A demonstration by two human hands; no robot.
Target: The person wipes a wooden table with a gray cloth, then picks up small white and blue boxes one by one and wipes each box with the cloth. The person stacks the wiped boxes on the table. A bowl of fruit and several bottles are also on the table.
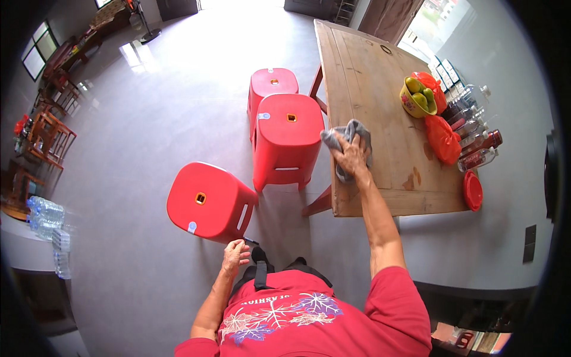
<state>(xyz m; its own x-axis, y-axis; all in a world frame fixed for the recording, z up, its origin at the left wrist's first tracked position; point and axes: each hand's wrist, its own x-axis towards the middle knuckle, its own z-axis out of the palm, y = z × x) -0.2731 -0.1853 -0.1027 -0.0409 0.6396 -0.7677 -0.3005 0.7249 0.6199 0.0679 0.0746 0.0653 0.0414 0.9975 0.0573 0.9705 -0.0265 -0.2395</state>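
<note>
A crumpled grey cloth (357, 132) lies at the near left edge of the wooden table (380, 89). Pressed over it is my right hand (352, 156), fingers spread on the fabric, with the arm stretched forward. My left hand (236, 257) hangs low beside my body, fingers loosely curled and apart, with nothing seen in it. The closest thing to that hand is a red plastic stool (208, 199) on the floor. Darker damp-looking patches (411, 178) mark the tabletop to the right of the cloth.
Two more red stools (289, 122) stand left of the table. Along its right side are a yellow bowl of green fruit (418, 98), red plastic bags (443, 140), several bottles (476, 134) and a red lid (473, 190). Water bottles (47, 220) and wooden chairs (50, 140) line the far left.
</note>
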